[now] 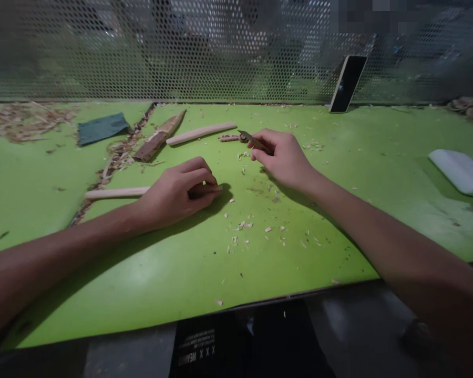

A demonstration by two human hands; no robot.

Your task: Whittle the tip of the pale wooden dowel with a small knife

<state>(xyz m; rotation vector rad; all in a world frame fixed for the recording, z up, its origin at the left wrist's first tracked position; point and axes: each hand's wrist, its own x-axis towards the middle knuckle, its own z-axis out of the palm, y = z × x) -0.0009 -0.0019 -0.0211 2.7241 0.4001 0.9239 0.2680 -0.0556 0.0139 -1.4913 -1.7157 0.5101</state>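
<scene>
My left hand (177, 189) rests on the green table with its fingers closed around a thin wooden piece (218, 188), whose tip pokes out past the fingertips. A pale wooden stick (118, 193) runs out from behind the left wrist; whether it is the same piece, I cannot tell. Further right, my right hand (281, 157) pinches a small dark-bladed knife (254, 140) between thumb and fingers, blade pointing left and away. Its handle is hidden by the hand. By the blade tip lies a short brown twig-like piece (229, 138), beside a smooth pale stick (201, 133).
A pointed piece of wood with bark (160, 137), green sandpaper-like sheet (103, 128) and heaped shavings (27, 119) lie at the back left. A phone (347, 84) leans against the perforated metal screen (228, 52). A white device (459, 170) sits right. Chips dot the table (173, 273).
</scene>
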